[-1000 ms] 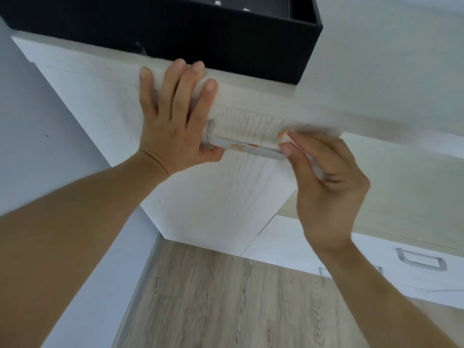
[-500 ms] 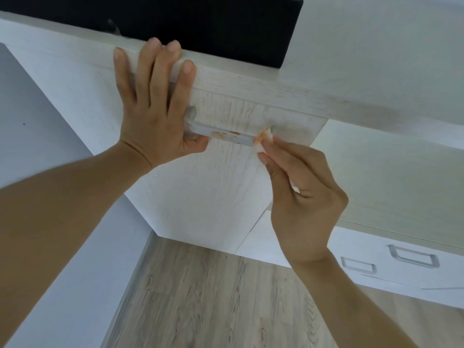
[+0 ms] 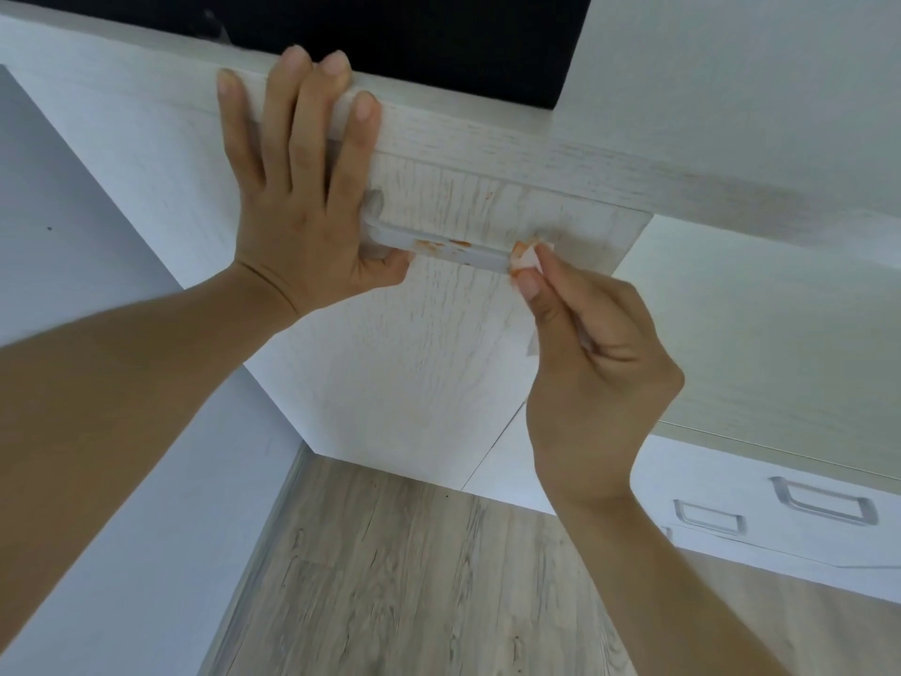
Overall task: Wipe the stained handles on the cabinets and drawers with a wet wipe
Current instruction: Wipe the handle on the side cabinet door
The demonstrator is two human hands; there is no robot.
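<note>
White cabinet (image 3: 424, 363): three handles (one (image 3: 439, 248) stained), two hands.

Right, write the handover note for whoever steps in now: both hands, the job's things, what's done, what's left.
Left hand: flat on the cabinet front, fingers straight, thumb under the handle's left end.
Right hand: pinches the wet wipe against the right end of the handle.
Done: wipe already orange-stained.
Left: orange smears remain mid-handle, a speck on the cabinet door above it; the two drawer handles at lower right are too small to judge.
</note>
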